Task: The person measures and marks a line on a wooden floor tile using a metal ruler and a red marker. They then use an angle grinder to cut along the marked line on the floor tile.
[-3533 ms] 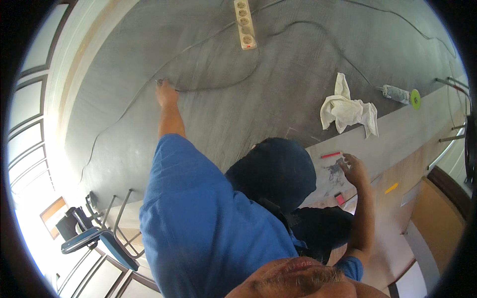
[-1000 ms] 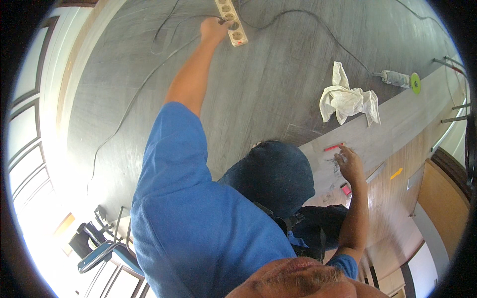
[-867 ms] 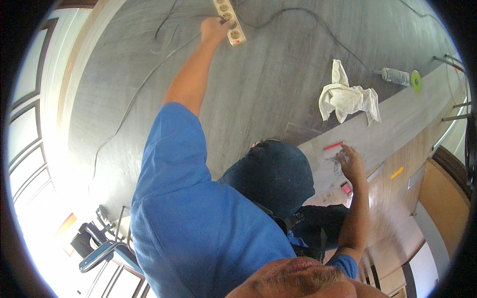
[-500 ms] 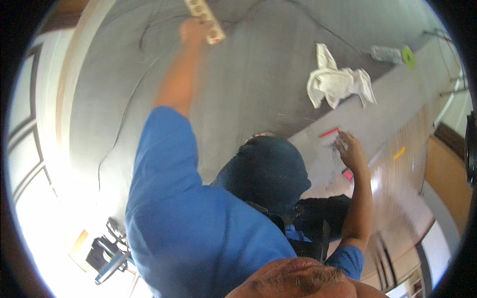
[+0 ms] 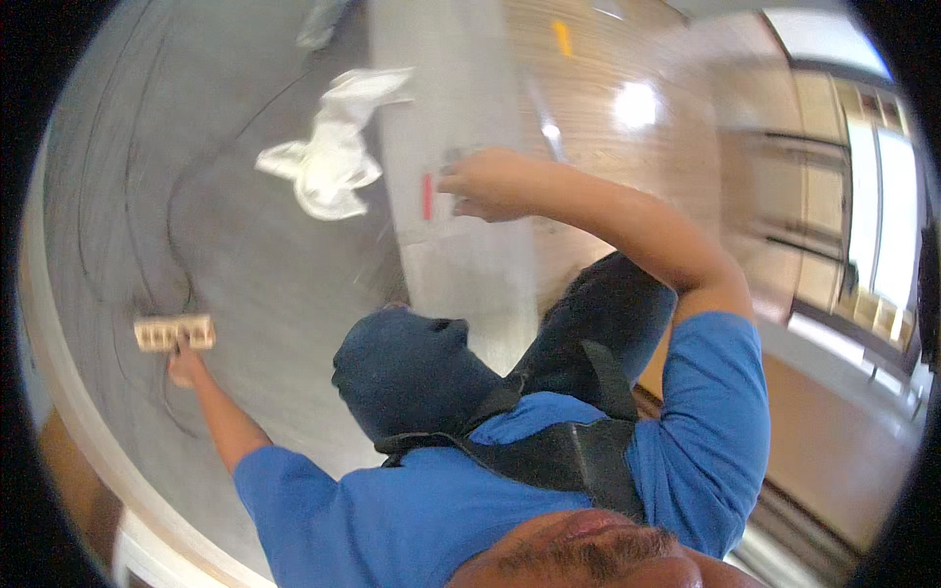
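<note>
At the far left, my left hand (image 5: 182, 366) grips the near long side of a cream power strip (image 5: 157, 334) with several sockets; a finger lies over its top face. Over a pale grey strip of floor (image 5: 441, 88), my right hand (image 5: 488, 184) is closed with bent fingers. Whatever it may hold is too blurred to make out. A thin red stick (image 5: 427, 197) is just left of those fingertips; I cannot tell whether they touch. Left of this hand, a crumpled white cloth (image 5: 333, 162) lies on the dark grey floor sheet (image 5: 265, 245).
Dark cables (image 5: 176, 206) run across the grey sheet toward the power strip. A clear plastic bottle-like thing (image 5: 321, 24) lies beyond the cloth. A yellow object (image 5: 562, 37) rests on the wooden floor (image 5: 676, 59). Shelving (image 5: 853, 186) stands at the right.
The view has swung round, so the cloth and floor strip appear further left. My left hand is still on the power strip, and my right hand stays beside the red stick.
</note>
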`<state>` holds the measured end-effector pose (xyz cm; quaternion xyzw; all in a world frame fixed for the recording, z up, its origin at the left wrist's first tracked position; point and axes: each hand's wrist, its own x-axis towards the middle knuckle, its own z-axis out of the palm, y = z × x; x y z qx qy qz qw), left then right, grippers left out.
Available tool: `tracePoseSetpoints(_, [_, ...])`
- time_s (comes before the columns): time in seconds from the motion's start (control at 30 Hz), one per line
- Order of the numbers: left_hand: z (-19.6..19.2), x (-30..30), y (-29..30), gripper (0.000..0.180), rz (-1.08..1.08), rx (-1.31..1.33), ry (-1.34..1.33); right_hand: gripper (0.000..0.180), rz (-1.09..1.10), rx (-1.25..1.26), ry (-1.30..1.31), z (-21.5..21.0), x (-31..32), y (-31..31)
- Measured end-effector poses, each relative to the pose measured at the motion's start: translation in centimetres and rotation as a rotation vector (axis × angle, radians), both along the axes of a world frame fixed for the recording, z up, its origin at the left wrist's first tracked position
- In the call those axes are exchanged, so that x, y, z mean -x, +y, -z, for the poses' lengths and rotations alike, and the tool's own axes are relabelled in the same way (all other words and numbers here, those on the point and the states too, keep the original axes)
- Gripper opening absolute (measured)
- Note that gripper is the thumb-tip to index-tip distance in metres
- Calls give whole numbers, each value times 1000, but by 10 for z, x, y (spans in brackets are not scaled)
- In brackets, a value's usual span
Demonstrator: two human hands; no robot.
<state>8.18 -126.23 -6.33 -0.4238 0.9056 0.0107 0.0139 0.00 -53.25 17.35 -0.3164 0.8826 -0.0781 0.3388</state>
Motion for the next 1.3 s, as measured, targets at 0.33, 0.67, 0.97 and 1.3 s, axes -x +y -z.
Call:
tracePoseSetpoints(0.33, [-7, 23, 182, 57, -202, -441, 421, 34, 144, -152, -55, 18, 1, 26])
tracePoseSetpoints(0.67, [-172, 120, 397, 54, 683, -810, 406, 30, -81, 92, 57, 85, 0, 3])
tracePoseSetpoints(0.97, [-253, 183, 481, 62, 1044, -630, -303, 27, -155, 212, 168, 42, 28, 39])
tracePoseSetpoints(1.3, [-194, 166, 629, 38, 1565, 0, -1051, 29, -129, 204, 43, 33, 0, 47])
